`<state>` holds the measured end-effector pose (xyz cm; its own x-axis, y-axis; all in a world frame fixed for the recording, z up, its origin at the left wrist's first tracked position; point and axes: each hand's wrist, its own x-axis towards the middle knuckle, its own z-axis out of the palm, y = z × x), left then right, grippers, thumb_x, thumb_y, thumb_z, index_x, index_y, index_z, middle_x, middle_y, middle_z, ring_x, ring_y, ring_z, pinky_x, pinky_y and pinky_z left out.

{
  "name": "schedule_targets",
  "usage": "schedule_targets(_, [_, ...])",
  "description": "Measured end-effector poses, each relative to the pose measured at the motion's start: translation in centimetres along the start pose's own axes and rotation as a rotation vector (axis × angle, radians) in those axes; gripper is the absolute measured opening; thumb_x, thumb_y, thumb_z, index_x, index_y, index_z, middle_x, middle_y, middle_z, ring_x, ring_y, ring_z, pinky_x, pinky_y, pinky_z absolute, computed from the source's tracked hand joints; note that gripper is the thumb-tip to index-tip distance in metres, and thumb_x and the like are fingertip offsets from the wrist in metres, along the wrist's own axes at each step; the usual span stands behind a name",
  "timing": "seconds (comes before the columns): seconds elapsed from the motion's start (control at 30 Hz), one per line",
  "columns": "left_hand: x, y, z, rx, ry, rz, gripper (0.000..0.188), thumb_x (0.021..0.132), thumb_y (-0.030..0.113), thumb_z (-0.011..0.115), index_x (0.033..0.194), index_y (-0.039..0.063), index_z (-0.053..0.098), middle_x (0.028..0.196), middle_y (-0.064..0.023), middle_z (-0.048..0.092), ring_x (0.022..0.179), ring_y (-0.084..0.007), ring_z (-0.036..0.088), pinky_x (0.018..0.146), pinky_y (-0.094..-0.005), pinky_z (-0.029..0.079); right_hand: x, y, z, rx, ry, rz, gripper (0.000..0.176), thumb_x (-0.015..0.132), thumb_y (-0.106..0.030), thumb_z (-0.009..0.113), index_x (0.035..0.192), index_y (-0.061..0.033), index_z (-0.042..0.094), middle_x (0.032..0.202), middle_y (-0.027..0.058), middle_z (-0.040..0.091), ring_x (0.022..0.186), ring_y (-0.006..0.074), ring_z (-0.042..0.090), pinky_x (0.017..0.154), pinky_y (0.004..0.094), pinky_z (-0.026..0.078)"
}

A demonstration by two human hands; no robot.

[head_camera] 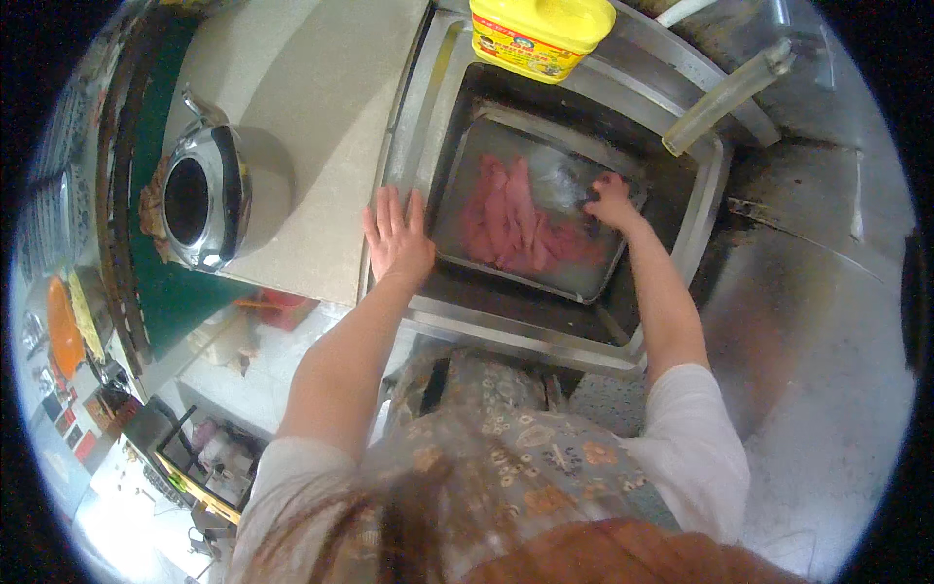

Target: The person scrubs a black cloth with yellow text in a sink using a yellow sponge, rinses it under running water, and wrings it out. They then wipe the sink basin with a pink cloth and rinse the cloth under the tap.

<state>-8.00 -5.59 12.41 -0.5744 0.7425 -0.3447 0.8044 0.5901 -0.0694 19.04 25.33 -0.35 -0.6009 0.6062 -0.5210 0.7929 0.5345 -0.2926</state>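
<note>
Pieces of pink raw meat (507, 219) lie in cloudy water in a rectangular metal tray (522, 281), which sits in a stainless steel sink (503, 332). Something shiny and pale, perhaps a plastic bag or foam, shows in the water beside the meat. My right hand (611, 201) is at the tray's right side with its fingers curled around or against something small and dark; what it is cannot be told. My left hand (398, 237) rests flat with fingers spread on the left rim of the sink, beside the counter edge, holding nothing.
A yellow plastic tub (543, 33) with a printed label stands at the sink's far edge. A hose-like spout (726, 98) reaches over the far right corner. On the pale counter (321, 146) to the left stands a shiny metal kettle (211, 193).
</note>
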Motion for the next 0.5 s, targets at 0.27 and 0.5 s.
schedule_targets(0.27, [-0.4, 0.0, -1.2, 0.013, -0.089, -0.056, 0.078, 0.089, 0.029, 0.056, 0.156, 0.017, 0.020, 0.163, -0.0154, 0.012, 0.152, -0.0287, 0.003, 0.121, -0.0498, -0.002, -3.8, -5.2, -9.2, 1.553, 0.173, 0.019, 0.049, 0.083, -0.007, 0.059, 0.132, -0.0042, 0.054, 0.117, 0.0093, 0.063, 0.108, 0.0219, 0.061, 0.091, 0.0368, 0.051])
schedule_targets(0.5, [-0.4, 0.3, -1.0, 0.033, -0.078, -0.060, 0.077, 0.089, 0.030, 0.056, 0.156, 0.017, 0.021, 0.163, -0.0161, 0.013, 0.152, -0.0287, 0.004, 0.121, -0.0495, -0.002, -6.5, -5.1, -3.1, 0.454, 0.063, 0.028, 0.057, 0.080, -0.006, 0.057, 0.136, -0.0164, 0.056, 0.132, 0.0142, 0.061, 0.117, 0.0288, 0.060, 0.098, 0.0383, 0.047])
